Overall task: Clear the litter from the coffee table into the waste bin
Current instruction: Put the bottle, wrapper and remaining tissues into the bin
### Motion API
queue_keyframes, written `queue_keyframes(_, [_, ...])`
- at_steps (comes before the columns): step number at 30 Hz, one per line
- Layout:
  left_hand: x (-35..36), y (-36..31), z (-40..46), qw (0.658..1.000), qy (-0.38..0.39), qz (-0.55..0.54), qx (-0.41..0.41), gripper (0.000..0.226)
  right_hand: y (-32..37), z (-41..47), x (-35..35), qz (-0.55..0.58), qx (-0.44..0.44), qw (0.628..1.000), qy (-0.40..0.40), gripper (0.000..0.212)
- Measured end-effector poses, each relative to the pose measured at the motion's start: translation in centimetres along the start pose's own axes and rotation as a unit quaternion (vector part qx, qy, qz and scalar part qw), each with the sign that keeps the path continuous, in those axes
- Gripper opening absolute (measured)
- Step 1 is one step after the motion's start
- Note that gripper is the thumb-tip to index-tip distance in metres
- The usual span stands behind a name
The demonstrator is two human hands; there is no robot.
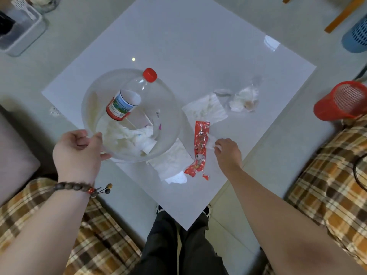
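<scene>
Left hand (78,153) gripping clear round bin (168,108); right hand (228,153) pinching seemingly crumpled tissue (211,140).

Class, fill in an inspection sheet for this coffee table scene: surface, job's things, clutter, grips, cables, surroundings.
Surface: glossy white square coffee table, partly littered.
Job's things: clear round plastic bowl holding an empty red-capped bottle and crumpled tissues; red snack wrapper, flat white tissues and clear plastic bag on the table; red mesh waste bin on the floor.
Clutter: nothing seen.
Grips: left hand holds the bowl's rim; right hand pinches a tissue scrap.
Cables: nothing seen.
Surroundings: plaid cushions, blue basket.
</scene>
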State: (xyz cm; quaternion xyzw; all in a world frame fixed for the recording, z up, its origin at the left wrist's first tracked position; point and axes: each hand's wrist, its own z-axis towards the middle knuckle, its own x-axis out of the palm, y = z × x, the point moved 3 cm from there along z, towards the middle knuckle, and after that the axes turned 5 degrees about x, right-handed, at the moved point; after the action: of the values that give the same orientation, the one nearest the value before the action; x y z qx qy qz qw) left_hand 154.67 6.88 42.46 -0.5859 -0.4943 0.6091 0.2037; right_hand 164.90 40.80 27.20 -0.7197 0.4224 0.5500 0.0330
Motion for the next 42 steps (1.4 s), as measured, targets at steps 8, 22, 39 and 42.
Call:
queue_keyframes(8, [-0.5,-1.9,-2.1,0.999,0.011,0.027,-0.019,0.036,14.1,-5.9,-8.3,0.268,-0.173,0.943,-0.094,0.009])
queue_keyframes(22, [-6.3,-0.1,-2.3,0.998,-0.020,0.014,-0.051,0.029,13.9,-6.1,-5.9,0.160,-0.151,0.975,-0.031,0.036])
queue_keyframes(39, [-11.0,6.8,0.3,0.997,-0.046,0.020,-0.052,0.036,10.7,-4.9,11.2,-0.189,-0.158,0.966,0.075,0.030])
queue_keyframes(42, [-11.5,6.6,0.6,0.997,-0.046,0.031,-0.047,0.033,11.8,-5.1,10.0,-0.143,-0.112,0.980,0.086,0.027])
